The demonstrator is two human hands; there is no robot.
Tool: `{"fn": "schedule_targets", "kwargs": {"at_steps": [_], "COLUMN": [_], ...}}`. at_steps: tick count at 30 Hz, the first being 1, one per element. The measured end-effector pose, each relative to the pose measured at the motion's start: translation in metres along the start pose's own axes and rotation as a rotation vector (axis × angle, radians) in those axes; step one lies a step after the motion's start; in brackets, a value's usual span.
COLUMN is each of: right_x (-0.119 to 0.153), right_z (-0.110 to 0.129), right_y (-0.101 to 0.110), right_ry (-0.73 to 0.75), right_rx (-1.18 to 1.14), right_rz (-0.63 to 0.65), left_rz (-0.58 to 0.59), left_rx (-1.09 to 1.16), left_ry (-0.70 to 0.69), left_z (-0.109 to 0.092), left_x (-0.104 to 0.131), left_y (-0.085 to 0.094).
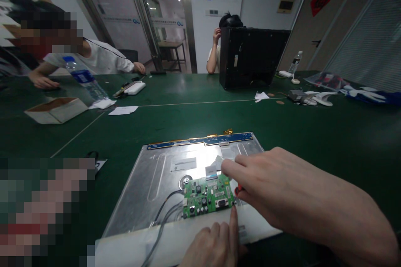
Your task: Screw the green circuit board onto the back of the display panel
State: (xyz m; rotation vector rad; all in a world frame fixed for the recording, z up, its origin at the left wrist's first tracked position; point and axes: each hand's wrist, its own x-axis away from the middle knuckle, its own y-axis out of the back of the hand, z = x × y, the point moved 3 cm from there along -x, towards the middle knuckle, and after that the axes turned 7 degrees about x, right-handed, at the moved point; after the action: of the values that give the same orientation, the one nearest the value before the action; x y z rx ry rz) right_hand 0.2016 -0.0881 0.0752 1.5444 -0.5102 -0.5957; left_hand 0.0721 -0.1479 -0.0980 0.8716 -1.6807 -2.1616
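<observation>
While right hand [255, 173] pinches red tool [237, 191], left hand [214, 240], grip unclear, points at circuit board [208, 195] corner; board likely light, stiff, fragile: hold by edges.

The bare right forearm [341, 204] enters from the lower right corner and slants up and leftward to a wrist [308, 175] that looks nearly straight. The bare right hand [261, 177] shows its back, knuckles high, with thumb and forefinger drawn together in a pinch; its other fingers are mostly hidden. The bare left hand [213, 240] rises from the bottom edge, back upward, forefinger [233, 219] stretched forward, the neighbouring fingers [214, 229] bent. The two hands are near each other, apart.
</observation>
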Motion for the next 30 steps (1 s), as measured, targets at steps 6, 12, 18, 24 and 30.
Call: {"fn": "schedule_targets", "kwargs": {"at_steps": [6, 12, 18, 24, 30], "right_x": [-0.0011, 0.0019, -0.0025, -0.0011, -0.0028], "right_z": [-0.0015, 0.0013, -0.0024, -0.0021, -0.0019], "right_y": [-0.0025, 0.0016, -0.0021, -0.0001, -0.0004], "right_ry": [-0.034, 0.016, -0.027, -0.019, 0.002], "right_rx": [0.009, -0.033, -0.021, -0.020, 0.021], "right_rz": [0.002, 0.024, -0.003, 0.046, 0.023], "left_rz": [0.003, 0.029, 0.011, -0.001, 0.000], "left_rx": [-0.022, 0.012, -0.001, -0.004, 0.007], "left_ry": [-0.022, -0.015, -0.014, -0.015, -0.013], "left_z": [0.0007, 0.0008, 0.0005, 0.0004, 0.0017], "left_x": [0.0002, -0.0003, -0.0011, -0.0013, -0.0011], "left_y": [0.0020, 0.0017, -0.0013, 0.0000, 0.0016]}}
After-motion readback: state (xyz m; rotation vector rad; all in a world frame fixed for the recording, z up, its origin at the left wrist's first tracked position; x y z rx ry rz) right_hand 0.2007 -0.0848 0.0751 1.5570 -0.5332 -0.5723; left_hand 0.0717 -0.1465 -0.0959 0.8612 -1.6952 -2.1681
